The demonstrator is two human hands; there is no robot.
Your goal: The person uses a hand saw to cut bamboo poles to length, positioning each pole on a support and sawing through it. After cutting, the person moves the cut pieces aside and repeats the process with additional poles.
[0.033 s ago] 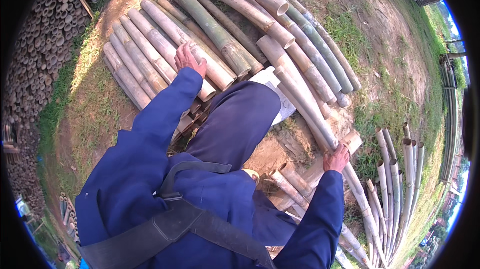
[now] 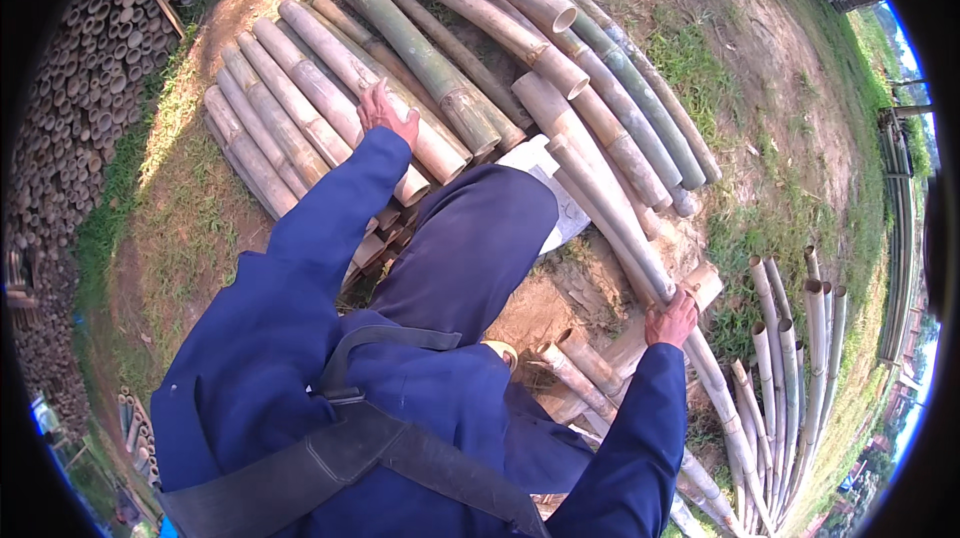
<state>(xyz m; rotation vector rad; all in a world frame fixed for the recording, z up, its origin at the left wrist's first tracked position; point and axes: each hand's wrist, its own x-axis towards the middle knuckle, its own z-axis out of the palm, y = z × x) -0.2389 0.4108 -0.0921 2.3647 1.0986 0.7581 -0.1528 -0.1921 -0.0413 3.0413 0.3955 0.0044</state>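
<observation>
My left hand [image 2: 388,116] lies with its fingers apart on top of a pale bamboo pole [image 2: 335,56] in the row of cut poles at the upper left. Lower right, my right hand [image 2: 672,320] curls round a slim bamboo pole [image 2: 612,206] at its near end. The palm side of that grip is hidden. Just beyond my right fingers is the end of a thicker bamboo piece [image 2: 704,285] lying crosswise. A greenish bamboo pole [image 2: 415,53] lies right of my left hand. My bent knee [image 2: 480,228] is between the hands, beside a white sack [image 2: 570,200].
More bamboo poles [image 2: 600,68] lie side by side at the upper right. Several upright or leaning poles [image 2: 790,358] stand at the right. A large stack of cut bamboo [image 2: 70,118] fills the far left. Short bamboo pieces [image 2: 578,370] lie near my foot.
My left hand has slid slightly up and to the right along the poles. The right hand stays on its pole.
</observation>
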